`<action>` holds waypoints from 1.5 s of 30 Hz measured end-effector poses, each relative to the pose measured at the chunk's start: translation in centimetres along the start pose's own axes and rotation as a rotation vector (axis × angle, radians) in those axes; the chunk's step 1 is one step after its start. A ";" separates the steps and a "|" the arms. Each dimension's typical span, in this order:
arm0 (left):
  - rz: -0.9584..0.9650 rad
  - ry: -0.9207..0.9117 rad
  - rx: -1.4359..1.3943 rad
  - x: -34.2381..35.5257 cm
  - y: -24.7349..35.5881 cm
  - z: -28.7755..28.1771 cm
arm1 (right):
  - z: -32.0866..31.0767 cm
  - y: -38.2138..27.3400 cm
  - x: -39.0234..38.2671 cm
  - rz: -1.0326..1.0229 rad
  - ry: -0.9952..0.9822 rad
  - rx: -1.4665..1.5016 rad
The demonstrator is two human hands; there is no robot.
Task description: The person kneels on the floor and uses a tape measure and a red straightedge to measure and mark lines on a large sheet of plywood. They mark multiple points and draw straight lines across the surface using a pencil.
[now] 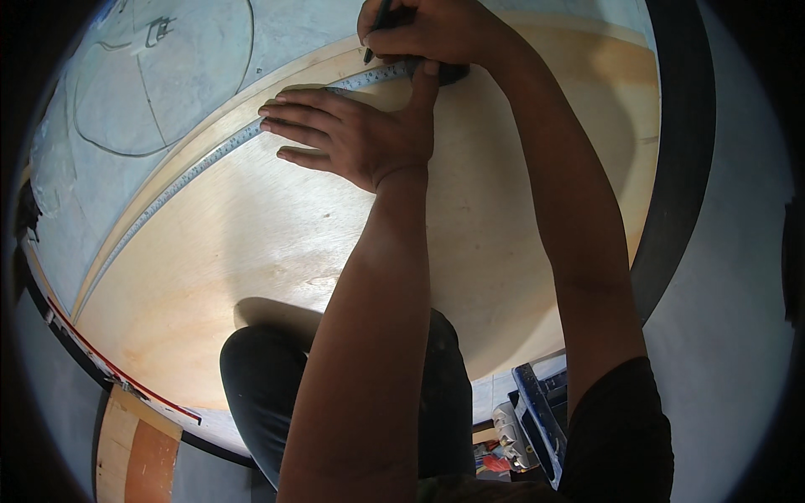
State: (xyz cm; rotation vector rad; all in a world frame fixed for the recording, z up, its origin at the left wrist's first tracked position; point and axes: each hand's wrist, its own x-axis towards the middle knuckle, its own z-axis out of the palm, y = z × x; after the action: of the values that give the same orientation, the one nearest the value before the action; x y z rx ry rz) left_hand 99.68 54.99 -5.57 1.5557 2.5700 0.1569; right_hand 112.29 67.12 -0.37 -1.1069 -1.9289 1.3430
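My left hand [356, 138] lies palm down on a pale plywood sheet [201, 293], fingers spread across a tape measure [197, 176]. The tape runs along the sheet's long upper edge, its dark case [454, 72] just right of my left thumb. My right hand [419, 33], above the left, grips a dark pen or marker [371, 50], its tip down near the sheet's edge beside the tape.
A pale blue-grey surface [184, 63] with loose cable [122, 155] lies beyond the sheet. A dark band [688, 168] borders the right. Below are my knee [256, 360], a wooden board [134, 444], a red-edged strip [126, 373] and a blue tool or frame [537, 419].
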 end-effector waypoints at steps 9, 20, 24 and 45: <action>0.006 0.011 0.001 0.1 -0.2 0.2 | 0.0 0.1 -0.1 0.124 -0.014 -0.020; 0.017 0.040 -0.047 -0.1 -0.1 0.0 | 0.2 0.7 0.0 0.057 -0.003 0.007; 0.015 0.040 -0.032 0.0 -0.2 0.1 | 0.3 0.3 0.0 0.102 -0.012 0.024; 0.006 0.031 -0.022 0.1 -0.3 0.2 | 0.0 -2.0 0.1 0.336 -0.038 0.003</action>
State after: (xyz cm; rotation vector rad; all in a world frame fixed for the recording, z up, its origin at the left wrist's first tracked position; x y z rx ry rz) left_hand 99.39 54.94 -5.82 1.5655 2.5780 0.2102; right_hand 111.62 66.90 1.50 -1.4629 -1.8220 1.5489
